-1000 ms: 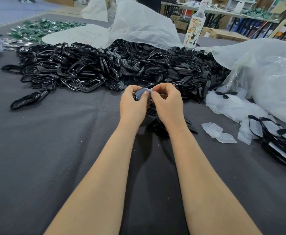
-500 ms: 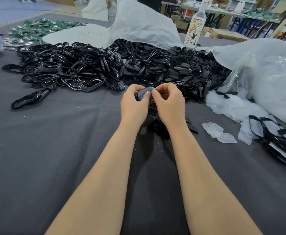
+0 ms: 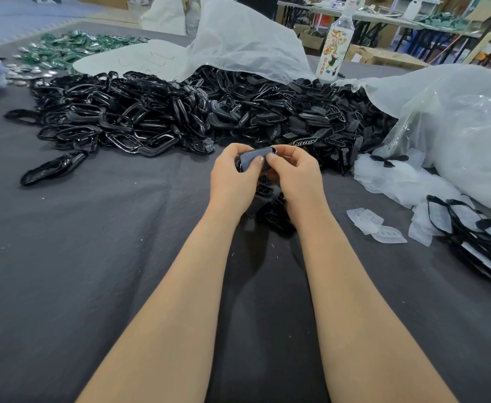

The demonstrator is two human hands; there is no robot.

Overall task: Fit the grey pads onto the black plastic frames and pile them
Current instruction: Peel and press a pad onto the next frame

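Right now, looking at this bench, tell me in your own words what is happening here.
A person is fitting a grey pad into a black frame, held above the dark cloth between the left grip and the right grip, both thumbs on the pad. A few black parts lie beneath it. A large heap of black frames lies behind, loose pale pads sit to the right, and fitted frames are stacked at the right edge.
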